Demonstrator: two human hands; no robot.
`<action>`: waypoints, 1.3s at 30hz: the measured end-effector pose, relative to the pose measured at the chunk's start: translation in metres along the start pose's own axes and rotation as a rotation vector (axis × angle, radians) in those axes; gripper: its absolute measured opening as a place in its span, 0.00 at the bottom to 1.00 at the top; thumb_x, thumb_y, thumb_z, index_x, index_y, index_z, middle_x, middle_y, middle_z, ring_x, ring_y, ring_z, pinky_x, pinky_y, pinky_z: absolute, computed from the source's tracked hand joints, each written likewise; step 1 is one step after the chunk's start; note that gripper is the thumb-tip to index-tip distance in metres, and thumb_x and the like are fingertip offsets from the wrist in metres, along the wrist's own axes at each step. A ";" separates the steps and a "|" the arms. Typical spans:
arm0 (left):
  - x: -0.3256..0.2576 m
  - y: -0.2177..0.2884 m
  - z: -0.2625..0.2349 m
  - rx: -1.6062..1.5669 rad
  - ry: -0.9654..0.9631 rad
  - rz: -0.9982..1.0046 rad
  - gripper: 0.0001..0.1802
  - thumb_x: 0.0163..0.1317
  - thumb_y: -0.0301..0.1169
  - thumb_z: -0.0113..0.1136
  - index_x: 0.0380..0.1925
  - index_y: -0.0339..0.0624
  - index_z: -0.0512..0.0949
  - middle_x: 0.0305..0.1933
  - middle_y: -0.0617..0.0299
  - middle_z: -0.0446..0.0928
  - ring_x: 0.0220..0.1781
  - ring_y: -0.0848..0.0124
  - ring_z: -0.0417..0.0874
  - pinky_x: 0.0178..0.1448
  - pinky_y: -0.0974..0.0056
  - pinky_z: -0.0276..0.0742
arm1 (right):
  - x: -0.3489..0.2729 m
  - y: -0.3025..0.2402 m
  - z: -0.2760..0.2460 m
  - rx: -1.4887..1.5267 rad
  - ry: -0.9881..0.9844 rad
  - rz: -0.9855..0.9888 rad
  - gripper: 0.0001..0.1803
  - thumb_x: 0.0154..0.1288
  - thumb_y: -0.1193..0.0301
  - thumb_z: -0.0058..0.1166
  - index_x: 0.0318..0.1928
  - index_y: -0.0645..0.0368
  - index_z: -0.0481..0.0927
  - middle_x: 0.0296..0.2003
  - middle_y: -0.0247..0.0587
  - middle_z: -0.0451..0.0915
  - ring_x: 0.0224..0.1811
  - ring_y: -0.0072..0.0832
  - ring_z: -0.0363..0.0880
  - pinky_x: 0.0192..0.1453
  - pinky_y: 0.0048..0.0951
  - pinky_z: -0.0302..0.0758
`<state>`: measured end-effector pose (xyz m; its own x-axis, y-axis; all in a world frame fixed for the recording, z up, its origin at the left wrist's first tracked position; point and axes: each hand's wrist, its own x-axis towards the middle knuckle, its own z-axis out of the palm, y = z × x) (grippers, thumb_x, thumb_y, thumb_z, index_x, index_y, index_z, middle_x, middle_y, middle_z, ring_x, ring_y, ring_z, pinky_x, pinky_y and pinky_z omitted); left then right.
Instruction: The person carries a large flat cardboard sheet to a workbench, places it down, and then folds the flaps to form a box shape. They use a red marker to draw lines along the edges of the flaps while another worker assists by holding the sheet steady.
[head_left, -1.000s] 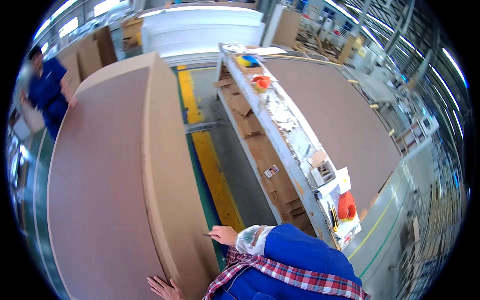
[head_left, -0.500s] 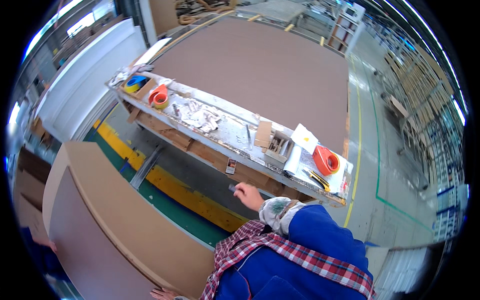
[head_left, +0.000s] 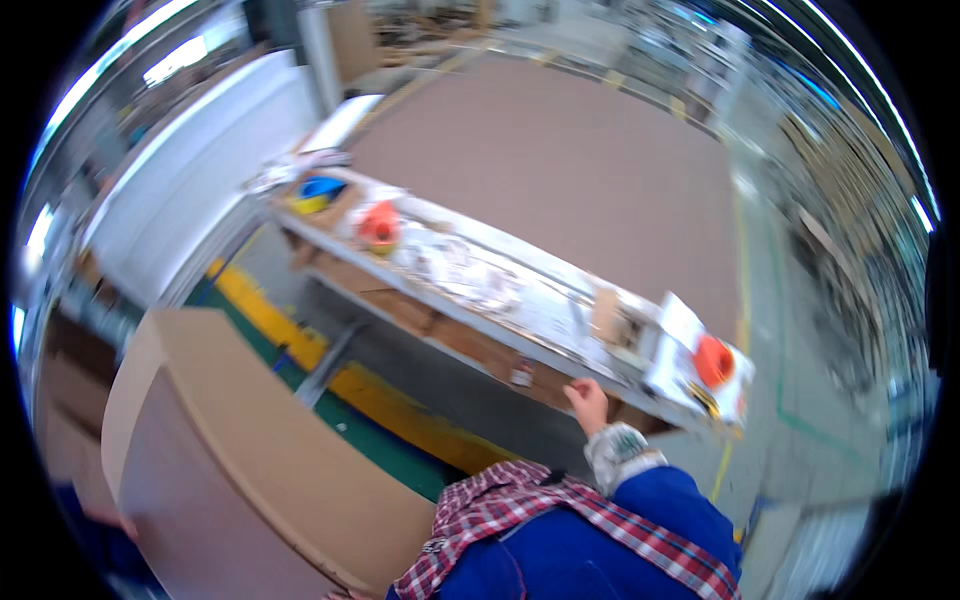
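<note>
The box [head_left: 270, 455] is sitting left of the bench [head_left: 480, 325], probably weighing heavy, stiff and smooth; I'd be gripping its edges. The left hand [head_left: 345, 595] is showing at its near edge, the right hand [head_left: 588, 402] is hovering by the bench; I can't tell either's fingers.

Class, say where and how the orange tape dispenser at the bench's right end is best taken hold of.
Probably a grip across the outer sides of the orange tape dispenser, coming from above: its rounded body rises above the bench, uncovered, while white paper flanks its left. Blur hides finer detail.
</note>
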<state>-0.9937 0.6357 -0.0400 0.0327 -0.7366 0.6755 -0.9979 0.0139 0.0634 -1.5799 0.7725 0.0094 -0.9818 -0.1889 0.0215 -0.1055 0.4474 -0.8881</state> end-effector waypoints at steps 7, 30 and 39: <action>0.073 -0.009 0.067 0.310 -0.674 -0.222 0.28 0.68 0.43 0.31 0.65 0.43 0.52 0.72 0.57 0.44 0.73 0.60 0.44 0.71 0.51 0.43 | 0.011 -0.059 0.128 0.110 -0.251 0.020 0.13 0.58 0.64 0.58 0.32 0.63 0.76 0.24 0.29 0.74 0.25 0.15 0.69 0.31 0.19 0.67; 0.268 -0.012 0.225 0.331 -0.556 -0.071 0.28 0.66 0.47 0.37 0.60 0.41 0.63 0.68 0.54 0.54 0.70 0.58 0.53 0.68 0.51 0.51 | 0.242 -0.394 0.569 -0.327 -0.131 -0.638 0.18 0.49 0.61 0.59 0.39 0.58 0.79 0.31 0.45 0.77 0.36 0.42 0.77 0.40 0.40 0.73; 0.268 -0.009 0.256 -0.163 -0.221 -0.286 0.27 0.65 0.42 0.40 0.62 0.43 0.59 0.69 0.54 0.52 0.69 0.55 0.53 0.68 0.51 0.54 | 0.361 -0.467 0.706 -0.784 -0.420 -0.613 0.20 0.55 0.53 0.55 0.41 0.53 0.80 0.37 0.44 0.79 0.44 0.43 0.77 0.48 0.39 0.73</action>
<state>-0.9905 0.2652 -0.0477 0.2777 -0.8538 0.4403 -0.9277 -0.1193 0.3538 -1.7738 -0.1220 0.1079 -0.6104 -0.7889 0.0706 -0.7788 0.5816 -0.2350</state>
